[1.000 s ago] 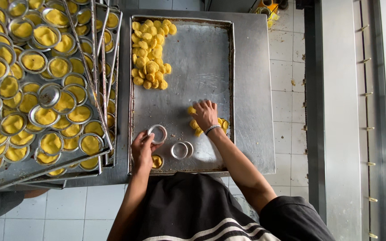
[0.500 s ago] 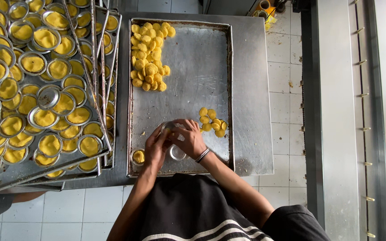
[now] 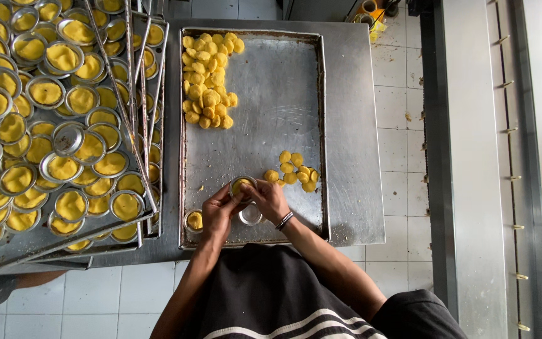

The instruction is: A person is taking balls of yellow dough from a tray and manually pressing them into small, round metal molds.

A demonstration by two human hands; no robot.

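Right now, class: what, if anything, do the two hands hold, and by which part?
Both the left hand and the right hand hold one small round metal tart mould with yellow dough in it, fingertips gripping its rim from either side above the metal tray.

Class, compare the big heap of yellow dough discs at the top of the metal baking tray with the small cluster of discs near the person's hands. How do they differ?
The big heap of yellow dough discs holds many pieces; the small cluster of yellow dough discs holds only a few. The heap fills the far left corner of the metal baking tray; the cluster lies by the right edge, near the right hand. The heap's discs overlap; the cluster's mostly lie flat. Both share one colour and round shape.
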